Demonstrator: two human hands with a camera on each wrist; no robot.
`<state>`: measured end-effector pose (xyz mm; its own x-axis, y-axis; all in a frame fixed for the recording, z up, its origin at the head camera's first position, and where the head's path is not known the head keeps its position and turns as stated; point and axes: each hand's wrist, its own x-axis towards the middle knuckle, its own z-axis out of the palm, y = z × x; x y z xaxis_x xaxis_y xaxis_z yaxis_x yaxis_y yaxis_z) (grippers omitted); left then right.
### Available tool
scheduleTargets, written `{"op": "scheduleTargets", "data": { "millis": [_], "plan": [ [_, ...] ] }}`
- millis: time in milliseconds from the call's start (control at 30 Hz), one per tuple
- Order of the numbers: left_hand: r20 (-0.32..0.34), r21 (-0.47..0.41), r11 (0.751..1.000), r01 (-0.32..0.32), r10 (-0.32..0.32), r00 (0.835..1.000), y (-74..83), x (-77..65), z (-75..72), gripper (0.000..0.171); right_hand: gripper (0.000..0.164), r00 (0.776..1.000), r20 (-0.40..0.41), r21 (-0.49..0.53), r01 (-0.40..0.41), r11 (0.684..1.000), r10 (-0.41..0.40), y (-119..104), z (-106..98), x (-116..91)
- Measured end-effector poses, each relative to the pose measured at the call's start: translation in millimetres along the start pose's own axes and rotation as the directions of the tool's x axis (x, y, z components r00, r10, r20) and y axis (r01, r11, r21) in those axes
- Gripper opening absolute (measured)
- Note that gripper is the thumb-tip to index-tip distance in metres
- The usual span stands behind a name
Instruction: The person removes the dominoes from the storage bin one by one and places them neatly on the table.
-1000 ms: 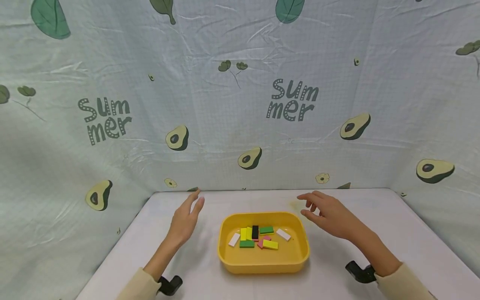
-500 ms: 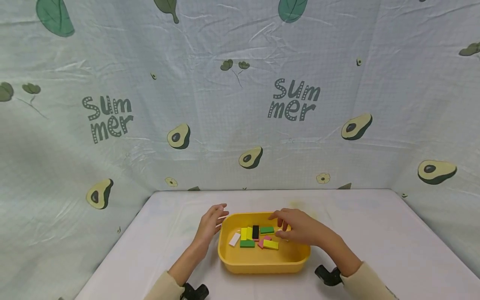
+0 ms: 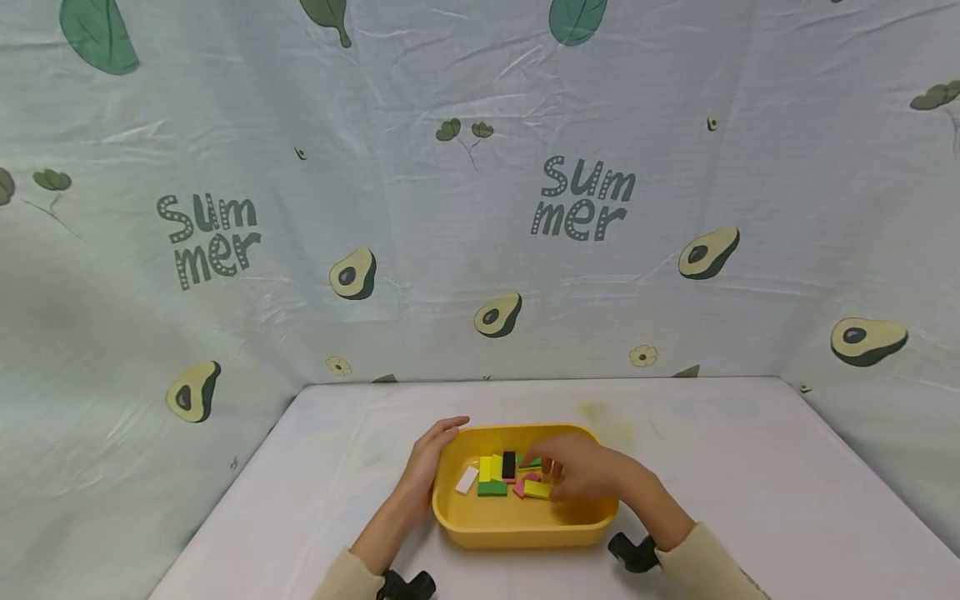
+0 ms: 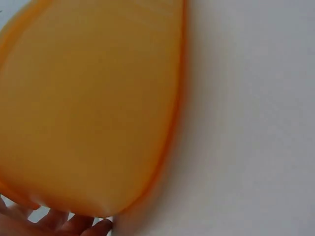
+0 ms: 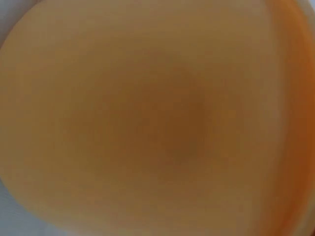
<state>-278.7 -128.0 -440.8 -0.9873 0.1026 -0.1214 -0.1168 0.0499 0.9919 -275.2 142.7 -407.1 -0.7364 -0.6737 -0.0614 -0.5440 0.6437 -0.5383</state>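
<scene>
Tray (image 3: pixel 525 538), left hand (image 3: pixel 426 462) alongside, right hand (image 3: pixel 583 467) fingers bent

I read the tray (image 3: pixel 525 537) as plain yellow in the head view, while both wrist views give me amber with a deep orange rim (image 4: pixel 178 98). In it I pick out solid colours: one white block (image 3: pixel 467 480), two side-by-side yellow blocks (image 3: pixel 486 469), a black block (image 3: pixel 508 465), two green blocks (image 3: pixel 492 489), pink pieces (image 3: pixel 519 489), a third yellow block (image 3: pixel 537 490). My backdrop cloth (image 3: pixel 420 200) is pale grey, printed with green leaves (image 3: pixel 577 21), dark-skinned yellowish avocados (image 3: pixel 360 272), cream flowers (image 3: pixel 642 356) and grey-green, partly dotted "summer" lettering (image 3: pixel 579 218). I see a whitish surface (image 3: pixel 720 442) with a faint yellow patch (image 3: pixel 606 423), beige sleeves (image 3: pixel 348 578) and black wrist cameras (image 3: pixel 636 555).
</scene>
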Motion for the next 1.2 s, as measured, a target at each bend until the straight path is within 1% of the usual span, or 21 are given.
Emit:
{"op": "scheduleTargets", "data": {
  "millis": [100,167,233,333,467,533,767,867,900,1033,1200],
  "plan": [
    [0.012,0.030,1.000,0.000,0.000,1.000,-6.1,-0.1,-1.3,0.047,0.047,0.999,0.020,0.010,-0.038,0.999,0.038,-2,3,1],
    [0.025,0.037,0.999,-0.010,0.009,1.000,-8.0,0.8,-1.8,0.049,0.050,0.997,0.029,0.007,-0.071,0.997,0.070,-3,4,1],
    [0.041,0.042,0.999,-0.026,0.024,0.999,-9.3,1.9,-2.4,0.053,0.052,0.996,0.036,-0.002,-0.081,0.997,0.081,-4,5,2],
    [0.068,0.040,0.998,-0.040,0.037,0.997,-11.4,2.9,-3.8,0.058,0.053,0.997,0.041,-0.034,-0.058,0.998,0.059,-3,6,5],
    [0.110,0.017,0.999,-0.048,0.046,0.993,-15.8,4.3,-5.4,0.060,0.053,0.999,0.044,-0.071,-0.019,0.997,0.022,-2,7,7],
    [0.127,-0.006,0.999,-0.051,0.051,0.991,-18.5,5.2,-6.1,0.060,0.053,0.999,0.043,-0.072,-0.014,0.997,0.017,-1,7,8],
    [0.161,-0.079,0.991,-0.107,0.118,0.980,-26.6,7.9,-8.1,0.055,0.056,0.999,0.044,-0.048,-0.021,0.999,0.023,0,8,8],
    [0.180,-0.111,0.988,-0.109,0.128,0.975,-28.6,7.3,-8.5,0.056,0.053,0.999,0.048,-0.037,-0.011,0.999,0.013,0,9,9],
    [0.185,-0.108,0.988,-0.113,0.132,0.974,-29.1,7.1,-8.6,0.057,0.051,0.999,0.050,-0.033,-0.009,0.999,0.011,0,9,9],
    [0.194,-0.099,0.987,-0.128,0.145,0.970,-29.1,5.6,-8.3,0.058,0.047,0.998,0.061,-0.025,-0.015,1.000,0.017,0,10,10],
    [0.180,-0.100,0.986,-0.133,0.149,0.972,-27.5,4.8,-6.5,0.054,0.043,0.998,0.057,-0.039,-0.010,0.999,0.012,1,12,11]
  ]
}}
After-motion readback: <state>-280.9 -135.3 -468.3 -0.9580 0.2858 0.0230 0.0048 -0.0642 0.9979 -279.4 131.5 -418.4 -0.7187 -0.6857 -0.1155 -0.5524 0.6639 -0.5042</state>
